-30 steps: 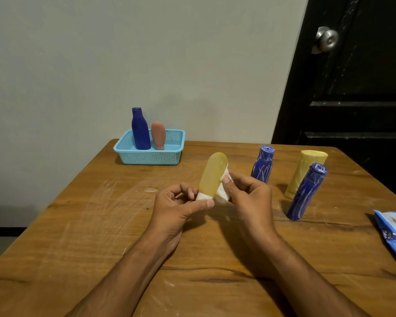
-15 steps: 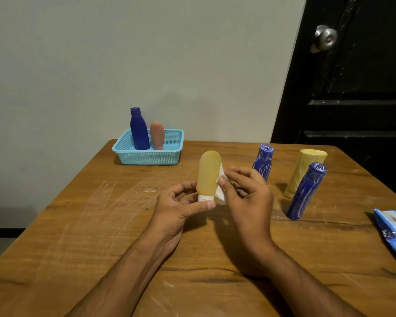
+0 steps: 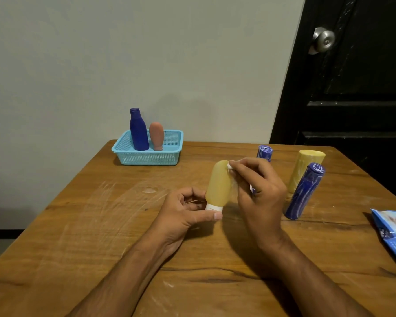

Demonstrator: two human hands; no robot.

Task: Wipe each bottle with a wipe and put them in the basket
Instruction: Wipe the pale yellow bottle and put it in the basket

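Observation:
My left hand (image 3: 183, 212) grips an orange-yellow bottle (image 3: 217, 183) by its white cap end, cap down, above the table's middle. My right hand (image 3: 258, 191) pinches a white wipe (image 3: 232, 171) against the bottle's upper right side; most of the wipe is hidden by my fingers. A light blue basket (image 3: 146, 156) stands at the table's far left and holds a dark blue bottle (image 3: 138, 130) and a brownish-pink bottle (image 3: 156, 136), both upright. To the right stand two blue bottles (image 3: 303, 192) (image 3: 264, 152) and a pale yellow bottle (image 3: 305, 169).
A blue wipes packet (image 3: 392, 232) lies at the wooden table's (image 3: 78, 225) right edge. A grey wall is behind the table, and a black door with a metal knob (image 3: 324, 40) stands at the back right.
My right hand has slid the wipe up from the bottle's lower part to near its top. The bottle has turned more upright in my left hand.

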